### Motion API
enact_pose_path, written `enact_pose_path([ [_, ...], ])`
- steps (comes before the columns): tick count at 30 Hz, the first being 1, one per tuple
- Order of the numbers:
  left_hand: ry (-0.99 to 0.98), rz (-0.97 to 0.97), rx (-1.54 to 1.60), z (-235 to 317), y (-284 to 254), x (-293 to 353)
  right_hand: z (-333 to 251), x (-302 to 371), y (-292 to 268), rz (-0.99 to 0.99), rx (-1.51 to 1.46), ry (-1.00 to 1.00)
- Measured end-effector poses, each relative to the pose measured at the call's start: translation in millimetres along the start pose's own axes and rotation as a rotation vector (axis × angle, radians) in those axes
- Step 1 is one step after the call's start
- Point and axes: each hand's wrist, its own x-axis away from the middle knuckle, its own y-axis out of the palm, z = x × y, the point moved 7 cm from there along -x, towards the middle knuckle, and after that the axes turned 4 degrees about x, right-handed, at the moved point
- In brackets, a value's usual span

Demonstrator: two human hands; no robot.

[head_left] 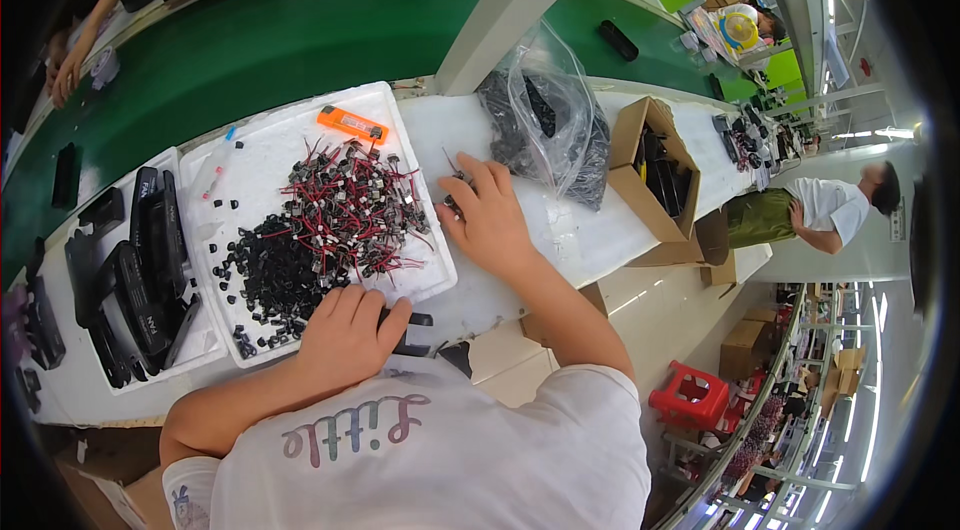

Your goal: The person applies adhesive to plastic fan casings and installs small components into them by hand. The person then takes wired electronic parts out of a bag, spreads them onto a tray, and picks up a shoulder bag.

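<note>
My left hand [345,338] is curled at the near edge of a white foam tray [425,230]. A black plastic part [412,332] with prong-like ends sticks out beside its thumb, and the fingers partly hide it. To the right of the tray, my right hand [488,217] has its fingers bent around a small dark wired part [458,184] at the white tabletop. In the tray lie a heap of small parts with red and black wires [355,205] and a pile of small black plastic pieces [275,265].
Black plastic housings [140,275] fill another tray on the left. An orange item [352,124] lies in the foam tray. A clear bag of black parts [555,120] and an open carton [650,170] stand right. Beyond run a post [520,5] and green belt [300,25]; another person's hand [68,75] is far left.
</note>
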Motion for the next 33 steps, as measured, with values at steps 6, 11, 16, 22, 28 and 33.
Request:
enact_pose_path([
  [6, 0.009, -0.009, 0.01, -0.5, -0.1, 1.0, -0.5, 9.1, 10.0, -0.102, 0.035, -0.038],
  [11, 0.042, -0.027, -0.038, 1.9, 1.9, 1.0, 6.5, 10.4, 4.2, -0.01, 0.011, -0.05],
  [16, 0.059, -0.006, -0.037, 2.8, 2.7, 0.6, 22.5, -4.2, 1.4, 0.002, -0.099, 0.135],
  [22, 0.05, -0.01, -0.043, 1.1, 4.1, 2.1, 6.9, -43.2, -18.5, 0.11, -0.813, 0.484],
  [28, 0.032, 0.01, -0.054, 2.3, 5.4, 1.8, -81.6, -54.1, -9.9, -0.152, -0.38, -0.228],
  [33, 0.028, 0.012, -0.049, 1.7, 4.7, 2.4, -37.7, -42.9, -28.7, -0.016, -0.385, -0.072],
])
